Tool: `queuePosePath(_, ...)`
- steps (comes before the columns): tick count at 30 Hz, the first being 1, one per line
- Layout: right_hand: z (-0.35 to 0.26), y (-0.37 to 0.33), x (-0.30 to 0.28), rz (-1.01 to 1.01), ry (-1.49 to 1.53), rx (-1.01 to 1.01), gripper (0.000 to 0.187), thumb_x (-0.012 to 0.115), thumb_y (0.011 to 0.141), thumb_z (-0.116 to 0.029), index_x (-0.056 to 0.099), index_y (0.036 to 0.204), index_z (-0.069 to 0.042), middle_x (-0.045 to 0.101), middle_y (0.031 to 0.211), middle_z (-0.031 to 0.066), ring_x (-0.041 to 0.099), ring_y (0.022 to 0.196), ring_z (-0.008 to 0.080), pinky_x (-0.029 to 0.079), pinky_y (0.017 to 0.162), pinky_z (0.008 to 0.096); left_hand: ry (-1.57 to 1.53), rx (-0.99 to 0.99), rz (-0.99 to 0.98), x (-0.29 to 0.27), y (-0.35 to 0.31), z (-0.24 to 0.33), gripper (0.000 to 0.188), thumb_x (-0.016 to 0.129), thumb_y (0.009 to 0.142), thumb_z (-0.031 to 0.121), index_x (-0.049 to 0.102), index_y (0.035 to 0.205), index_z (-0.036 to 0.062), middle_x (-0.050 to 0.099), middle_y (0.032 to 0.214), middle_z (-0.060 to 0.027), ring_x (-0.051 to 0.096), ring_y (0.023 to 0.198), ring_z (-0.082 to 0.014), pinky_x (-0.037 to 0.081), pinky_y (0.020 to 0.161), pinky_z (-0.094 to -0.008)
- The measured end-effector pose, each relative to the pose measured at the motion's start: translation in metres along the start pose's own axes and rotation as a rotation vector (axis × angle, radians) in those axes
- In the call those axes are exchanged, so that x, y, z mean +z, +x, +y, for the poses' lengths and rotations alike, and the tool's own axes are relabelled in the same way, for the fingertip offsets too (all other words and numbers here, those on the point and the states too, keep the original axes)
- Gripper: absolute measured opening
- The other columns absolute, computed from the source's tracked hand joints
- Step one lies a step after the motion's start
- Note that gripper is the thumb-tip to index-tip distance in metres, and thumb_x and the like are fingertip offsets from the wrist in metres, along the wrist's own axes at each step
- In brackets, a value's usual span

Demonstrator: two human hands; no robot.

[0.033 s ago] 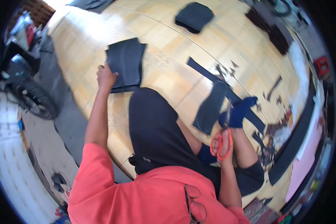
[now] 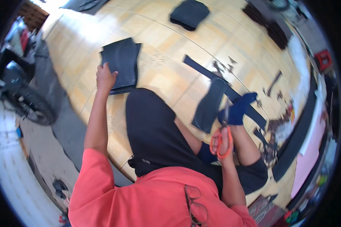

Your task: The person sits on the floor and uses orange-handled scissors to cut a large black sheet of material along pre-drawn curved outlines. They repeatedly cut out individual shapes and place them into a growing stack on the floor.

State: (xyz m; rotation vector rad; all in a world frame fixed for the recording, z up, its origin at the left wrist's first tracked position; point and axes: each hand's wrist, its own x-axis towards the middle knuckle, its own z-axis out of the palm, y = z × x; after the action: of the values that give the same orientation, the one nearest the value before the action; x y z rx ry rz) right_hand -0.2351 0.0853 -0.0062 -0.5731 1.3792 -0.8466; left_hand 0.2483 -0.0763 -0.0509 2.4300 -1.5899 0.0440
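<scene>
My left hand (image 2: 106, 77) is at the near left edge of a stack of dark cut sheets (image 2: 123, 60) on the tiled floor. Its fingers are curled at that edge, with the thumb over the top sheet. In my right hand (image 2: 222, 143) is a pair of scissors (image 2: 227, 133) with orange handles, held near my right foot, blades pointing away from me. A dark curved panel (image 2: 208, 108) lies flat to the left of that foot, close to a long dark strip (image 2: 199, 67). Whether the scissor blades are parted is too blurred to tell.
Another dark stack (image 2: 190, 15) lies farther off. Small dark scraps (image 2: 221, 68) are scattered beyond the strip. At the right are a brown pile (image 2: 271, 26), rolled material (image 2: 297, 130) and a red crate (image 2: 323, 59). A motorbike wheel (image 2: 32, 104) stands at the left.
The whole view has shifted slightly, so things sit a little farther left in it. Both hands keep their places at the stack and on the scissors.
</scene>
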Motion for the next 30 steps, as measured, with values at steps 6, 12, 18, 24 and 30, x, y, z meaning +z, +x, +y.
queuePosePath(6, 0.021, 0.007, -0.004, -0.048, 0.025, 0.033, 0.045, 0.044, 0.099, -0.046, 0.053, 0.086, -0.004, 0.045, 0.055, 0.002, 0.044, 0.04, 0.0109, 0.036, 0.035, 0.0248, -0.495, 0.422, -0.639, -0.003, -0.083, 0.192, 0.05, 0.071, 0.083, 0.031, 0.056, 0.118, -0.0027, 0.063, 0.105, -0.0236, 0.062, 0.098, -0.0381, 0.049, 0.084, -0.0437)
queuePosePath(12, 0.027, -0.005, -0.011, -0.067, -0.089, -0.005, 0.04, 0.053, 0.096, -0.046, 0.054, 0.086, -0.008, 0.047, 0.058, -0.0018, 0.046, 0.042, 0.0077, 0.037, 0.038, 0.0234, -0.17, 0.407, -0.787, 0.037, -0.186, 0.293, 0.107, 0.082, 0.072, 0.035, 0.017, 0.144, -0.0094, 0.052, 0.122, -0.0331, 0.056, 0.11, -0.0432, 0.048, 0.093, -0.0452)
queuePosePath(18, 0.022, -0.004, -0.026, -0.044, -0.086, -0.094, 0.041, 0.054, 0.095, -0.046, 0.054, 0.083, -0.007, 0.046, 0.057, -0.0015, 0.046, 0.042, 0.0078, 0.038, 0.038, 0.0233, -0.365, 0.44, -0.676, 0.07, -0.188, 0.29, 0.063, 0.077, 0.075, 0.015, 0.046, 0.124, -0.0095, 0.061, 0.101, -0.0308, 0.061, 0.098, -0.0427, 0.049, 0.084, -0.045)
queuePosePath(24, 0.067, 0.025, -0.039, -0.026, 0.084, 0.204, 0.025, 0.057, 0.094, -0.035, 0.058, 0.092, -0.01, 0.048, 0.06, 0.0001, 0.045, 0.043, 0.012, 0.038, 0.038, 0.0257, -0.796, 0.307, -0.572, 0.028, -0.129, 0.245, 0.026, 0.058, 0.092, 0.013, 0.059, 0.111, -0.0056, 0.067, 0.099, -0.0141, 0.061, 0.091, -0.0194, 0.047, 0.084, -0.033)
queuePosePath(30, 0.032, 0.004, -0.028, -0.052, -0.017, -0.21, 0.039, 0.047, 0.098, -0.036, 0.052, 0.083, 0.0, 0.045, 0.054, 0.0028, 0.044, 0.038, 0.0103, 0.035, 0.034, 0.0245, -1.158, -0.041, -0.278, -0.032, -0.043, 0.155, 0.031, 0.06, 0.089, 0.002, 0.049, 0.118, -0.0011, 0.063, 0.1, -0.012, 0.061, 0.09, -0.0157, 0.049, 0.077, -0.0269)
